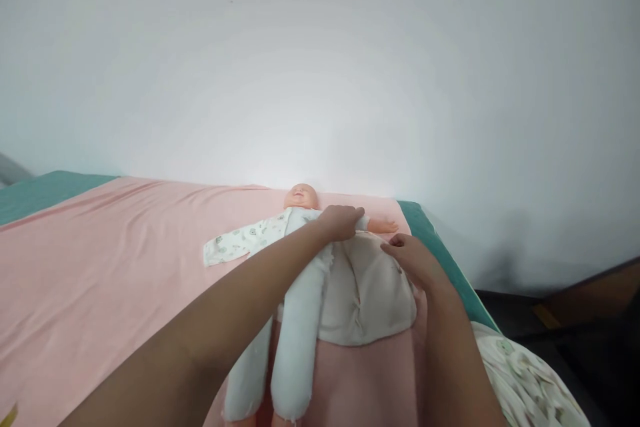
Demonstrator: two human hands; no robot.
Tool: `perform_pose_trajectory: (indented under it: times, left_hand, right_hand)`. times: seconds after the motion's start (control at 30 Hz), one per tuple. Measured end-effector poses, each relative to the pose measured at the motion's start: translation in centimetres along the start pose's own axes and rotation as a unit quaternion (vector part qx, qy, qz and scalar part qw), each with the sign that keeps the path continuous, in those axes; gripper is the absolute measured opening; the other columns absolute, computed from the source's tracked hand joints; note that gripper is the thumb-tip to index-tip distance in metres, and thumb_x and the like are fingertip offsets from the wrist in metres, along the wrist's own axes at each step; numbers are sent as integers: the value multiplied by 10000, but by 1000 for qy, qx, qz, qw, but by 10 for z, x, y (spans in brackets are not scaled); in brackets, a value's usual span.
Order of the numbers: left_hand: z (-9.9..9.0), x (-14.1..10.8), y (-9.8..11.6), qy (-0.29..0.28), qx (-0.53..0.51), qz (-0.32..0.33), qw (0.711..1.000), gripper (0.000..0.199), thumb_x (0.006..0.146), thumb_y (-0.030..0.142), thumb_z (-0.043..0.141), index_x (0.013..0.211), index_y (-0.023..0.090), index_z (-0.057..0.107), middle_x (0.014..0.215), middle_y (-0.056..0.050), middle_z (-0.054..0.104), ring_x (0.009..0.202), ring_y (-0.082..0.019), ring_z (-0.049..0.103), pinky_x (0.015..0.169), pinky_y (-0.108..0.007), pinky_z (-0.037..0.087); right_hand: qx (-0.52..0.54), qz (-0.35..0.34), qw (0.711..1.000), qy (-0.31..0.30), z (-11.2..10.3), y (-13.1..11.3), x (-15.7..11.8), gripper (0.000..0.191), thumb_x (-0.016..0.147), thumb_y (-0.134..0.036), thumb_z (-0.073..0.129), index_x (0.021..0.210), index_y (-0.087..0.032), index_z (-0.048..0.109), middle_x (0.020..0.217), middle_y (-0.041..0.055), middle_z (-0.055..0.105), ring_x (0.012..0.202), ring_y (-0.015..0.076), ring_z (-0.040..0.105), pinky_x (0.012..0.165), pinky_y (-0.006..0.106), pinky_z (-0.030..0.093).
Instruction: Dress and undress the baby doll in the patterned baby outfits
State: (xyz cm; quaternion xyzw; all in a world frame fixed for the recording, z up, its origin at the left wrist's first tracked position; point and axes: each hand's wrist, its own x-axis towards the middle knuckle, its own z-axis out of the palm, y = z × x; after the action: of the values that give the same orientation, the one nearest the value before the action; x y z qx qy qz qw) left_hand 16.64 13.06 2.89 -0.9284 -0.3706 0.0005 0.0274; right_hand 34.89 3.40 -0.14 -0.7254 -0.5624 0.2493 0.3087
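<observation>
A baby doll (300, 196) lies on its back, wearing white padded leggings (299, 340). A printed baby shirt (235, 245) covers its arm on the left side; its pale beige part (373, 287) is spread out to the right of the doll's body. Over the doll's chest and shoulder, my left hand (343, 221) is closed at the upper edge of the beige cloth, close to the doll's bare hand (383, 226). My right hand (409, 255) has its fingers curled in a pinch at the cloth's upper right edge. Both sets of fingertips are partly hidden.
Beneath the doll is a pink sheet (150, 267) over a green mattress (445, 260). A white wall (320, 67) rises behind it. Printed cloth (525, 373) is bunched at the lower right, beside a dark area with a brown board (600, 287).
</observation>
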Motion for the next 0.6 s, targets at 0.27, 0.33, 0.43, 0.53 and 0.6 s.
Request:
perform_pose_trajectory:
  times: [0.27, 0.33, 0.43, 0.53, 0.6]
  left_hand:
    - [-11, -17, -5, -47, 51, 86, 994, 317, 801, 260, 553, 1116, 228, 547, 997, -84, 692, 830, -253, 660, 698, -346, 463]
    - [-8, -17, -3, -56, 72, 93, 991, 288, 826, 292, 554, 1105, 227, 579, 949, -93, 700, 811, -251, 665, 719, -351, 456]
    - [-3, -14, 2, -56, 72, 89, 992, 320, 823, 362, 596, 1102, 207, 610, 945, -122, 703, 831, -272, 666, 748, -376, 453]
    - [0, -12, 7, -53, -1, 45, 998, 345, 756, 399, 690, 1028, 190, 655, 944, -133, 705, 886, -303, 656, 811, -419, 453]
    - [2, -12, 7, -32, -75, -11, 997, 288, 732, 366, 734, 941, 177, 679, 947, -127, 702, 939, -296, 642, 881, -433, 443]
  right_hand:
    - [351, 88, 920, 151, -2, 0, 3, 214, 667, -392, 635, 683, -226, 502, 506, -53, 488, 472, 127, 438, 444, 252, 343]
    - [434, 79, 888, 132, -9, -6, 1, 263, 626, -404, 687, 695, -227, 505, 529, -47, 518, 482, 129, 459, 453, 257, 383]
    - [504, 48, 856, 102, -18, -28, -6, 295, 599, -401, 747, 727, -227, 546, 575, -40, 563, 504, 135, 496, 470, 264, 418]
    - [513, 23, 856, 60, -8, -61, -19, 304, 627, -418, 764, 783, -228, 584, 595, -40, 589, 512, 144, 520, 484, 273, 426]
    - [498, 11, 867, 12, 10, -85, -29, 319, 646, -445, 759, 809, -227, 594, 576, -47, 575, 500, 141, 510, 484, 272, 412]
